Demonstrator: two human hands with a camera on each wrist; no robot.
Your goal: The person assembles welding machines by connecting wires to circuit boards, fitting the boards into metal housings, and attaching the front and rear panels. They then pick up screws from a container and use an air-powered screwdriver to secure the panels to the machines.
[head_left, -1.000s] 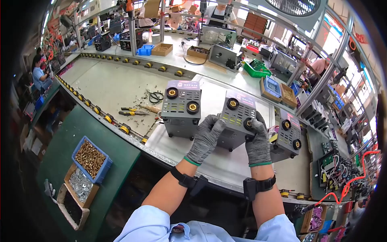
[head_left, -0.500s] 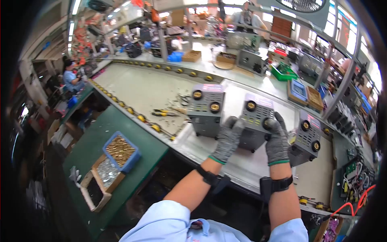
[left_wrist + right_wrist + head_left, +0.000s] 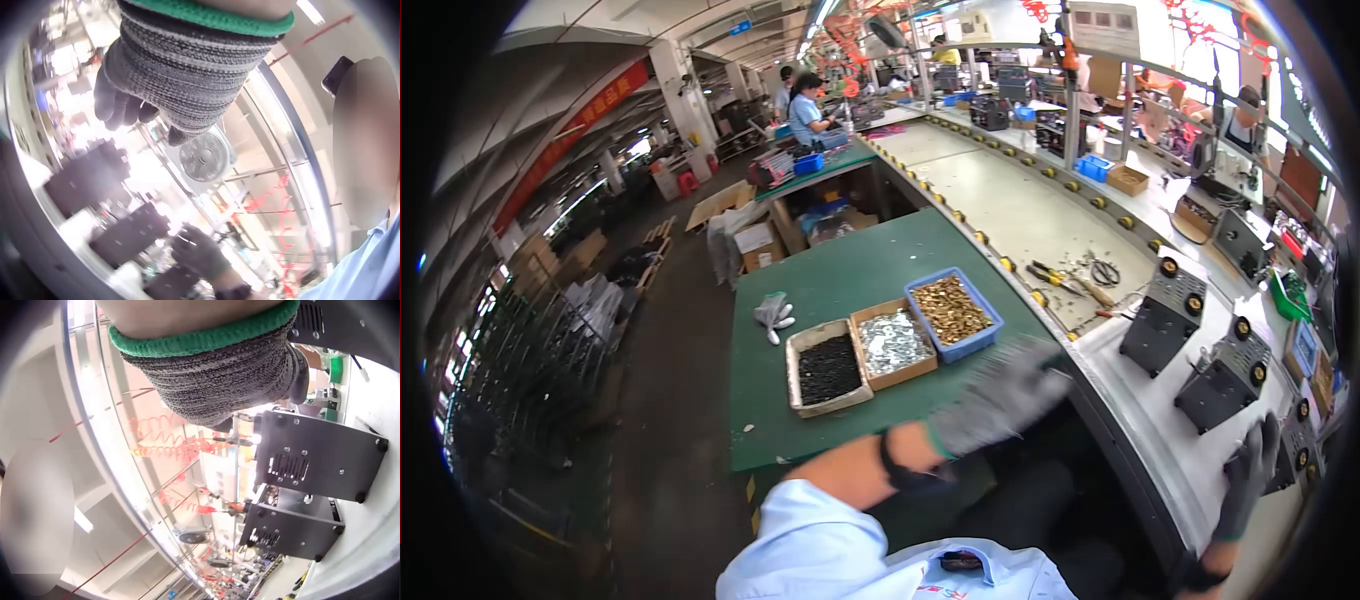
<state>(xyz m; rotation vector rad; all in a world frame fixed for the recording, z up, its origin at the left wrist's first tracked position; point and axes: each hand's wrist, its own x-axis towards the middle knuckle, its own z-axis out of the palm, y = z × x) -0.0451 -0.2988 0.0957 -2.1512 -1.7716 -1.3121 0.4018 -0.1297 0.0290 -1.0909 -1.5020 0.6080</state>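
My left hand point(image 3: 1005, 395), in a grey knit glove with a green cuff, is blurred beside the blue bin point(image 3: 955, 312) of brass-coloured fittings. Its fingers hang loosely in the left wrist view, with nothing held. My right hand point(image 3: 1248, 470), gloved alike, is at the lower right among grey metal machine housings with round sockets. Its fingers look extended, close to the middle housing point(image 3: 1222, 385) and the nearest one point(image 3: 1298, 440). The farther housing point(image 3: 1162, 318) stands upright beyond them. In the right wrist view the glove point(image 3: 219, 387) overlaps a housing point(image 3: 325, 453); the fingertips are mostly hidden.
On the green table point(image 3: 840, 275) stand a carton of silvery washers point(image 3: 892, 342), a tray of black parts point(image 3: 828, 370) and a crumpled glove point(image 3: 774, 315). Pliers point(image 3: 1050, 275) and scraps lie on the conveyor line point(image 3: 1040, 215). People work farther along.
The view has swung left toward the green table. My left hand has left the middle housing and moved left toward the bins. My right hand has let go of that housing's socket and stays among the housings.
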